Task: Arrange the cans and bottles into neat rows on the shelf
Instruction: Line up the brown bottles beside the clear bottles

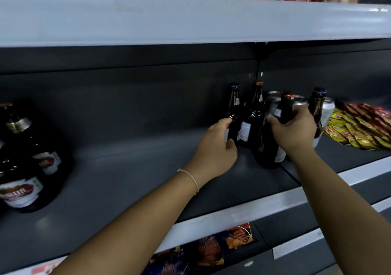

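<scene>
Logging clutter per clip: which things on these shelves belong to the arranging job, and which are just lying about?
Part of the job:
- brown bottles, two gripped by left hand and right hand
- silver cans behind them
- large dark bottles at far left

Lying about:
- snack packets at right
- chip bags on the lower shelf

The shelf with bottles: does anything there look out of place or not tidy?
Yes. The bottles and cans near the hands stand bunched, not in rows. Further left, the large bottles stand apart from that group. Snack packets lie loosely heaped at right.
</scene>
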The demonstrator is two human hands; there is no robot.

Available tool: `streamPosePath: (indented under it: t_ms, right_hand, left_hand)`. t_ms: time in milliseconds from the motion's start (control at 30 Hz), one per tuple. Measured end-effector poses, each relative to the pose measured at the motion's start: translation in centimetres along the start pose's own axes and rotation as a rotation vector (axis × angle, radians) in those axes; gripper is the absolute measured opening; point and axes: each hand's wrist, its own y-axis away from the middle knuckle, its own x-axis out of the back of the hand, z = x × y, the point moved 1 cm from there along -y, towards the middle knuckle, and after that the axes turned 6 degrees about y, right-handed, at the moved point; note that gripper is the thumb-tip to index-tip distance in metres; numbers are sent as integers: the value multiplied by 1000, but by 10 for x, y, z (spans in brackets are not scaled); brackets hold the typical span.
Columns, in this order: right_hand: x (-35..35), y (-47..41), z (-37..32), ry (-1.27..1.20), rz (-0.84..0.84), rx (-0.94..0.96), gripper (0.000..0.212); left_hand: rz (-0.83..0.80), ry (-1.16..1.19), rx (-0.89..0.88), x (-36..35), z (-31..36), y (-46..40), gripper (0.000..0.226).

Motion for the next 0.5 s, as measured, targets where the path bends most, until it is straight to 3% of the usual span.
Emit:
streamPosePath:
  t_ms: [167,333,500]
  right_hand:
    - [4,14,-7,-215,-30,27,38]
    - [9,23,-24,-576,-244,82,17]
    - [-2,53,-56,-765,-494,124,27]
  left_hand:
    - [-1,-17,39,7,-10,6,53]
    - [-29,-31,61,23,-8,18,51]
    - [-173,70,120,43,-8,35,56]
